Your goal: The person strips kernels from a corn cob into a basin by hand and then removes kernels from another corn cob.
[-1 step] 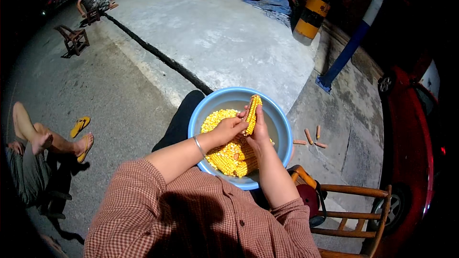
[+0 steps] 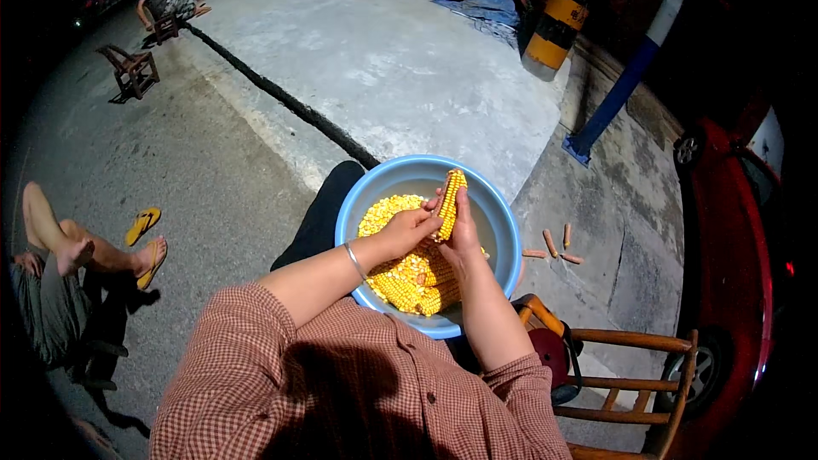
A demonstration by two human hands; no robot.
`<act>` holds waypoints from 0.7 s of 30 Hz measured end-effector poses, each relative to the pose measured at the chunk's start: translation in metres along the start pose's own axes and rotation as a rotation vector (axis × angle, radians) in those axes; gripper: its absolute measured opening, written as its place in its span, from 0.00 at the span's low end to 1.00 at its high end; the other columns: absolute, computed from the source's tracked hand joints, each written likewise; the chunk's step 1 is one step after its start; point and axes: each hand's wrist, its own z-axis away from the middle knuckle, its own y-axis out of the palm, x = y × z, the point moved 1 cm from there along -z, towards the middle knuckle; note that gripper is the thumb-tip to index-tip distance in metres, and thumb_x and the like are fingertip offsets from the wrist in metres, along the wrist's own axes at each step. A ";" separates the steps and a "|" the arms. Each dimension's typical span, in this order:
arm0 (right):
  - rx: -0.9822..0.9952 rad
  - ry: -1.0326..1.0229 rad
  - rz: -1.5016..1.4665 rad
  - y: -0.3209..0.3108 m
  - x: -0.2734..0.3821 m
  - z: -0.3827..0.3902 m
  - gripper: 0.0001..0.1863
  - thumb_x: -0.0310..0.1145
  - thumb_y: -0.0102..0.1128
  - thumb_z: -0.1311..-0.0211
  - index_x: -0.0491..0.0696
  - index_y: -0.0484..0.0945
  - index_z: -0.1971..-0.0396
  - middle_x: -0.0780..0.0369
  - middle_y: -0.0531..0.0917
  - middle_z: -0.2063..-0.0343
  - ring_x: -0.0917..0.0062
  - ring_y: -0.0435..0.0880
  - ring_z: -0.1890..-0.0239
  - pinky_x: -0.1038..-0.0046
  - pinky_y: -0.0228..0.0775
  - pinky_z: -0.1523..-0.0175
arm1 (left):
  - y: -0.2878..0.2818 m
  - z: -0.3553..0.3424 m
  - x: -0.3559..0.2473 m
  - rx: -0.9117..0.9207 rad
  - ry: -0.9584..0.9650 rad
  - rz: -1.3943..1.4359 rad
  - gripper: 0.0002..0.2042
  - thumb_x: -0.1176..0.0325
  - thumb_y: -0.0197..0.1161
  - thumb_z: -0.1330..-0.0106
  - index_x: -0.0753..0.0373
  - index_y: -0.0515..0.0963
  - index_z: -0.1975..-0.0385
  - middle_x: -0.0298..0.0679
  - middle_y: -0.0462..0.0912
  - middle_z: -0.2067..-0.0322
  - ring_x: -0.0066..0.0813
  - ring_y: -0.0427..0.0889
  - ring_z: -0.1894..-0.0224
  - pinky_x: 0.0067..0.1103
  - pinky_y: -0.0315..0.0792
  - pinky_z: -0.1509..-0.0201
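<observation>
Right hand [image 2: 464, 237]: closed round long yellow corn cob [image 2: 454, 194]. Left hand [image 2: 406, 233]: curled against it, grip unclear. Yellow-and-black round pillar [image 2: 564, 10]: illegible dark marking.

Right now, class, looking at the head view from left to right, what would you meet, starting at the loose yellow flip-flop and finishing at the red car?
Loose yellow flip-flop → silver bracelet → left hand → right hand → bare cobs → red car.

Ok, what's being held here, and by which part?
A corn cob: the right hand holds its lower part and right side; the left hand is at its lower left. The upper tip is uncovered.
</observation>
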 end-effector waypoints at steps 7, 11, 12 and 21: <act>-0.058 -0.005 0.007 -0.002 0.000 -0.001 0.26 0.58 0.42 0.42 0.48 0.66 0.61 0.62 0.76 0.75 0.75 0.76 0.70 0.74 0.71 0.66 | -0.001 -0.001 0.007 -0.031 0.116 -0.380 0.17 0.57 0.45 0.36 0.67 0.72 0.64 0.48 0.77 0.71 0.38 0.77 0.67 0.27 0.69 0.64; -0.039 0.033 -0.054 -0.004 -0.002 -0.002 0.26 0.58 0.43 0.43 0.48 0.67 0.63 0.62 0.76 0.77 0.74 0.77 0.69 0.73 0.73 0.64 | -0.001 0.002 0.001 -0.049 0.164 -0.396 0.17 0.57 0.45 0.36 0.66 0.72 0.65 0.50 0.77 0.72 0.43 0.77 0.67 0.29 0.69 0.64; -0.039 0.033 -0.053 -0.003 -0.002 -0.001 0.26 0.58 0.43 0.43 0.48 0.67 0.63 0.62 0.76 0.77 0.74 0.77 0.69 0.73 0.73 0.64 | -0.002 0.002 -0.001 -0.030 0.135 -0.385 0.17 0.57 0.44 0.36 0.66 0.72 0.65 0.50 0.77 0.72 0.43 0.77 0.67 0.30 0.69 0.64; -0.106 0.130 -0.033 -0.006 0.000 -0.003 0.27 0.59 0.41 0.43 0.48 0.68 0.62 0.60 0.77 0.75 0.73 0.77 0.71 0.73 0.72 0.67 | -0.001 0.001 0.000 -0.080 0.080 -0.296 0.17 0.57 0.43 0.35 0.67 0.72 0.65 0.47 0.77 0.73 0.38 0.77 0.69 0.28 0.69 0.64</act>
